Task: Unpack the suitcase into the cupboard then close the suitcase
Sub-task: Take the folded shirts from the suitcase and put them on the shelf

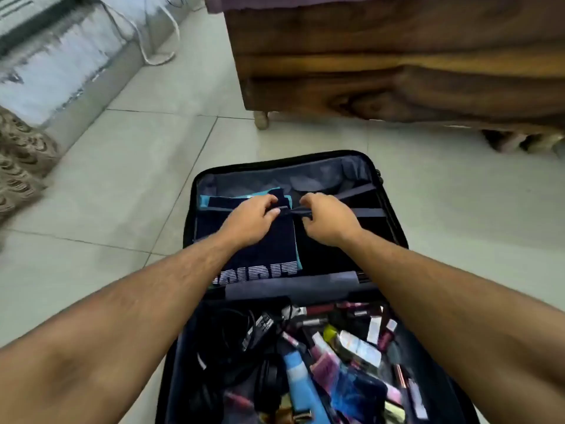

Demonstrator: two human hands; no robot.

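Note:
A black suitcase lies open on the tiled floor. Its far half holds folded dark navy clothes with white lettering and a teal piece beneath. A dark strap crosses that half. My left hand and my right hand meet at the strap's middle, and both pinch the strap at its buckle. The near half holds cables, a blue bottle and several small cosmetics.
A wooden cupboard or bed base on short feet stands beyond the suitcase at the upper right. A patterned fabric lies at the left edge, and a white cord trails on the floor at the upper left.

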